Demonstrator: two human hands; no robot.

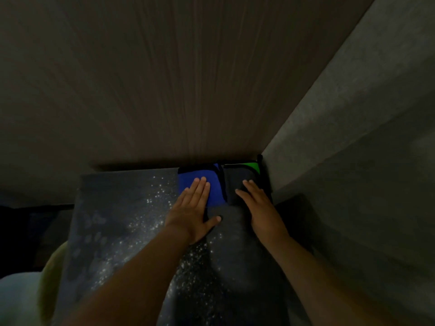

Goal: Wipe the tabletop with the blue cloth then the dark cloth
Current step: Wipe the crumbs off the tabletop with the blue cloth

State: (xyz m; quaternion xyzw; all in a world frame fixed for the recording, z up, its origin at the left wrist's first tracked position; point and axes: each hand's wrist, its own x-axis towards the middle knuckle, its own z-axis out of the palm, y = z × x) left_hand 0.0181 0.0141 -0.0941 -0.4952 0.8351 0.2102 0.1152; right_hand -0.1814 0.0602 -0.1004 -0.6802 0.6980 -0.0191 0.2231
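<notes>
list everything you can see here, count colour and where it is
blue cloth: one, blue, far end of the tabletop, under the left fingers
dark cloth: one, dark grey with a green corner, right of the blue cloth, by the side wall
tabletop: one, dark with pale specks, centre
back wall: one, brown wood grain, behind the tabletop
side wall: one, grey, right
pale object: one, whitish and yellow-green, lower left, too blurred to name
left hand: one, flat, fingers on the blue cloth
right hand: one, flat on the dark cloth

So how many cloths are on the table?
2 for sure: the blue cloth under the left hand, the dark cloth beside it under the right hand. A green bit behind the dark one may be a third.
</notes>
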